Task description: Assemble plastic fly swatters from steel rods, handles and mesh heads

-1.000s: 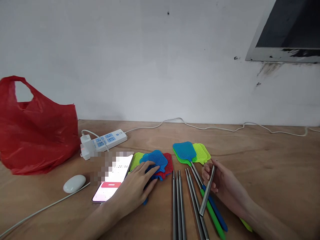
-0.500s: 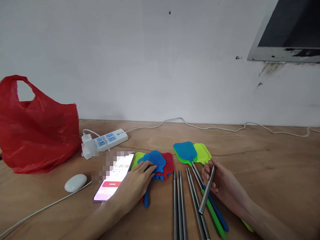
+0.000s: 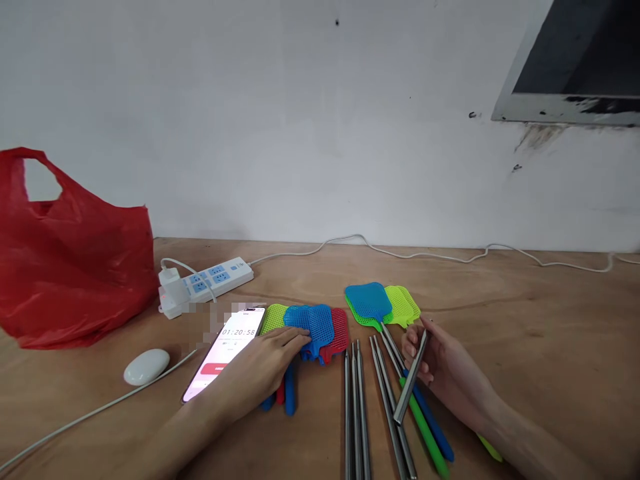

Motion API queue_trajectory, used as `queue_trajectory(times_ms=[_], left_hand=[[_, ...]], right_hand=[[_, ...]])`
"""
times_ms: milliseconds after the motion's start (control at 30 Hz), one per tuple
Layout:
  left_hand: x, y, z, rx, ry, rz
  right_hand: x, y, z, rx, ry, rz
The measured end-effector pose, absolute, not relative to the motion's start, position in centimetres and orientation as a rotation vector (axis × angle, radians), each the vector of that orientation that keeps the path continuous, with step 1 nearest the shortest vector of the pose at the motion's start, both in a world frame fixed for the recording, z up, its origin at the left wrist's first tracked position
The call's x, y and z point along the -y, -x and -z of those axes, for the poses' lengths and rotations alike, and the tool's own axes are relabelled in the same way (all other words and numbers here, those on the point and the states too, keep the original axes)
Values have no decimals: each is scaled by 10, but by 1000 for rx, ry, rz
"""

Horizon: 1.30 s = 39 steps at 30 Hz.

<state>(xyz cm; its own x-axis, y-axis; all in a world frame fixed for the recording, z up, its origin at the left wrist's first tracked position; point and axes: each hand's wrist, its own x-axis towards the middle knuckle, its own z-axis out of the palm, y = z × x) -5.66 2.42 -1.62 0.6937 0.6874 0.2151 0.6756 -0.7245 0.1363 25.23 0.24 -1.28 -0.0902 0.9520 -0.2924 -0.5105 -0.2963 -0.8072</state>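
My left hand [image 3: 275, 357] reaches over a pile of mesh fly swatter heads. Its fingers close at the left edge of a blue fly swatter head [image 3: 321, 325]; the thumb is hidden. Under and around it lie a red head [image 3: 341, 328], a yellow-green head [image 3: 273, 317] and more blue. Blue and red handles [image 3: 291, 393] stick out below my wrist. In my right hand [image 3: 435, 357] is a slim metal tube [image 3: 411, 380], slanting with its lower end toward me. Several more metal tubes [image 3: 356, 413] lie side by side between my hands.
Fly swatters with blue [image 3: 369, 301] and yellow-green heads [image 3: 403, 305] lie beyond my right hand, near green [image 3: 425, 430] and blue handles. Leftward are a lit phone [image 3: 233, 350], a white mouse-shaped object [image 3: 147, 367], a power strip [image 3: 220, 279] and a red plastic bag [image 3: 80, 260].
At my left fingers, the blue head has turned and shifted slightly, and another blue head shows more beside it. My right hand keeps the tube nearly still. The view has shifted slightly.
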Motion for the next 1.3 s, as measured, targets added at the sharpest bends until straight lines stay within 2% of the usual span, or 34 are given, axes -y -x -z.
queue_trajectory(times_ms=[167,433,867,967,1133,1300], left_hand=[[-21,53,10,-1141,-2771,-493],[-12,44,3,-1064,-2792,-596],[13,23,-2,-683,-2786,-422],[15,21,-1,-674,-2766,-374],[16,20,-2,-674,-2749,-333],[15,20,-1,-679,-2739,-295]], right_hand=[[-2,-252,13,653,1010,-1617],[0,-245,11,756,1060,-1394],[0,-241,22,1248,1205,-1162],[0,-242,30,1417,1216,-1021],[1,-245,36,1812,1218,-537],[2,-246,32,1965,1166,-405]])
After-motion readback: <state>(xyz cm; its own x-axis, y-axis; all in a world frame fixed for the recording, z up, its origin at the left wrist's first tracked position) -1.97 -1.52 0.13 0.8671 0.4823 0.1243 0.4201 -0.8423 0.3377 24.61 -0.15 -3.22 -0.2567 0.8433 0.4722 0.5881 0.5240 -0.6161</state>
